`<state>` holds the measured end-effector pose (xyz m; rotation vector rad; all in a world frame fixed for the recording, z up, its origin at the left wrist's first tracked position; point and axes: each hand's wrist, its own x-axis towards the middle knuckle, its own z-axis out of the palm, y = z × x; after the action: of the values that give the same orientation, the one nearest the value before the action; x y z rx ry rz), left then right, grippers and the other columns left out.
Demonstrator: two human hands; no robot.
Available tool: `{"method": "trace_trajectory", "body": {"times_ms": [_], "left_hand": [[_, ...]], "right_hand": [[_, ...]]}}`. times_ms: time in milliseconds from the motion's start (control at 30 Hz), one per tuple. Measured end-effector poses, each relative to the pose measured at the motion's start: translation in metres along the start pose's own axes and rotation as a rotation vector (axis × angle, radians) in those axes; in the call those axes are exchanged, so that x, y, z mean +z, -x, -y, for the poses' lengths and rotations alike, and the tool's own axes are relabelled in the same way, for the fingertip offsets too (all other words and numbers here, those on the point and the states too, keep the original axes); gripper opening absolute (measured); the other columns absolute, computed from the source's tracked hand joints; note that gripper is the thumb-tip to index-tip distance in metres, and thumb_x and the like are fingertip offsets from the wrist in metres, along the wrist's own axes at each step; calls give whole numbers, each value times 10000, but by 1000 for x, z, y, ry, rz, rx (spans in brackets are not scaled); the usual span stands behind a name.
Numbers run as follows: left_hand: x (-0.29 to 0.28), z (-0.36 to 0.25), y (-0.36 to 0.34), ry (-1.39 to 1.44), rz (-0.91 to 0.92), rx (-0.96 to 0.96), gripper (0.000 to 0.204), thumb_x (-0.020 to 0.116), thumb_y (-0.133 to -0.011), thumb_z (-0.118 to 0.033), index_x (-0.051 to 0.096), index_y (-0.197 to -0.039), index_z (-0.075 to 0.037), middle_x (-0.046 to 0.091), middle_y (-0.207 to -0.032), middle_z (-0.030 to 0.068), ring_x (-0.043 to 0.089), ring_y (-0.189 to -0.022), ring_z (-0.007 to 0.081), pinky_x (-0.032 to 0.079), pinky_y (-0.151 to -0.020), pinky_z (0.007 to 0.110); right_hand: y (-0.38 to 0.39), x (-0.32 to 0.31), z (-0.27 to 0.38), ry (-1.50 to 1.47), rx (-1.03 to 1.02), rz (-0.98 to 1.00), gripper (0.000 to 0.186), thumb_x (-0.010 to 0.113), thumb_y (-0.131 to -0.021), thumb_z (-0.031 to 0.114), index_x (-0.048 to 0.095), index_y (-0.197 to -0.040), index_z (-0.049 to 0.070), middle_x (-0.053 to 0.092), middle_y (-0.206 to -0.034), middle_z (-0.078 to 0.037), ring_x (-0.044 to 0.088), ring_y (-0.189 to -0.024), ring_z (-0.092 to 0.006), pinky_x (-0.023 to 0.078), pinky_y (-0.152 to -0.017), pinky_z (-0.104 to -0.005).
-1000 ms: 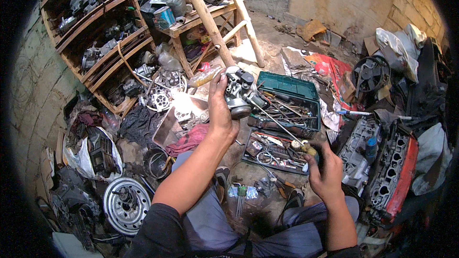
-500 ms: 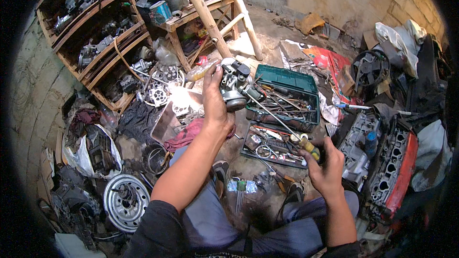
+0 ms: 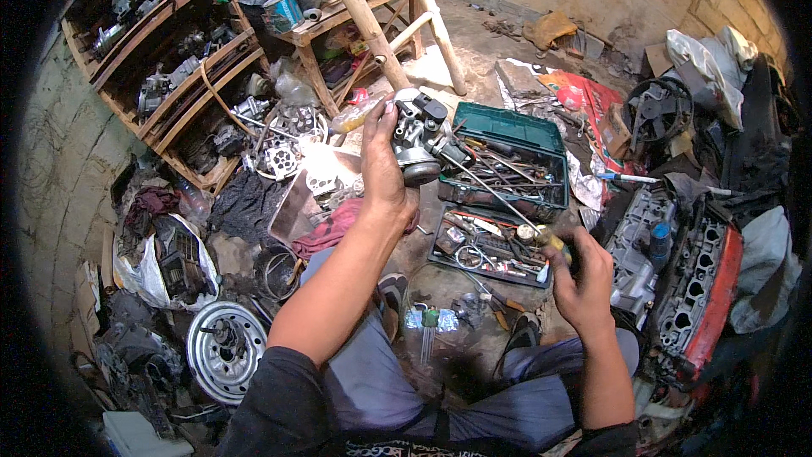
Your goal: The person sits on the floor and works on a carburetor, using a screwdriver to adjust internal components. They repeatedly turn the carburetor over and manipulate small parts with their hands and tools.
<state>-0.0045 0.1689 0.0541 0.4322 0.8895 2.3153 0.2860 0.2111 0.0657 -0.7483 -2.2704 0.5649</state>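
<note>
My left hand (image 3: 382,161) grips a metal carburetor (image 3: 420,137) with black fittings, raised above the clutter. A long screwdriver (image 3: 495,192) runs from the carburetor's right side down to my right hand (image 3: 579,275), whose fingers are around its yellow handle (image 3: 554,245); its tip is at the carburetor, the exact contact hidden. Behind and below sit an open green toolbox (image 3: 507,123) full of tools and a dark tray (image 3: 448,271) of small parts and tools. Pliers (image 3: 495,309) lie on the floor in front of me.
A wooden parts rack (image 3: 110,68), low bench (image 3: 338,15) and pole ladder (image 3: 359,13) stand behind. At left are a steel wheel (image 3: 233,377), white sack (image 3: 144,275) and pink cloth (image 3: 326,233). At right lie engine heads (image 3: 685,313) and a black pulley (image 3: 660,114).
Over the last second my left hand and the carburetor have risen slightly in view. My right hand and the screwdriver handle have shifted a little right and upward, the fingers moving on the handle.
</note>
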Motion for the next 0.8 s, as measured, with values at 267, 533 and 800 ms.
{"method": "trace_trajectory", "body": {"times_ms": [267,533,800], "left_hand": [[5,-2,3,-1,-20,23,294,479,-1051,-316,559,-1241,-107,693,-1044,101,716,-913,252,617,-794,426],[1,-2,2,-9,-20,23,293,477,-1057,-305,545,-1259,-103,686,-1074,97,715,-922,247,622,-793,428],[-1,-2,1,3,-18,33,302,487,-1054,-295,537,-1284,-107,684,-1063,94,715,-927,244,621,-804,415]], "right_hand": [[5,-1,-6,31,43,39,319,786,-794,21,582,-1033,-34,696,-914,-198,714,-816,-345,532,-724,-378],[2,0,3,-72,38,35,245,751,-826,24,595,-1005,-38,688,-889,-212,697,-787,-371,522,-716,-398],[1,3,12,-57,53,8,205,743,-835,32,614,-980,-36,690,-855,-212,700,-767,-371,521,-703,-406]]}}
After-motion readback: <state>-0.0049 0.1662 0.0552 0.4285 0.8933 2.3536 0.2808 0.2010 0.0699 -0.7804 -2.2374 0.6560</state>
